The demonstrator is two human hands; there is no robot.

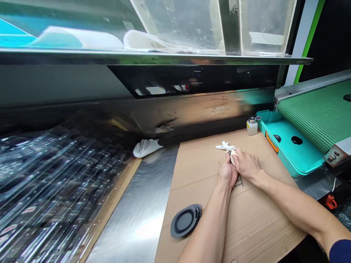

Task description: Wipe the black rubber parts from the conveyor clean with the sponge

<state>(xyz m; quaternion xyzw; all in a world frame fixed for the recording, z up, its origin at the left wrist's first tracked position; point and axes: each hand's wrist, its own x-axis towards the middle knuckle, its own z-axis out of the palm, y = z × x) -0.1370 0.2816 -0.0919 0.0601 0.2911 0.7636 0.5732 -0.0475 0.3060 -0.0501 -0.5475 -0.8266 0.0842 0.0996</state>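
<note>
My left hand (227, 172) and my right hand (246, 164) meet over the cardboard sheet (193, 179), their fingertips pinching a small cream-coloured oval piece (233, 157). Its material is hard to tell. A crumpled white cloth (225, 147) lies just beyond the fingers, touching the piece or nearly so. Several dark grey round rubber discs (185, 221) lie in a stack on the cardboard, to the left of my left forearm.
A small bottle with a metal pump top (252, 127) stands at the cardboard's far edge, beside a teal tray (296, 146) under a green mesh conveyor belt (318, 109). To the left are a steel surface (137, 212), a white rag (146, 148) and stacked clear plastic trays (55, 182).
</note>
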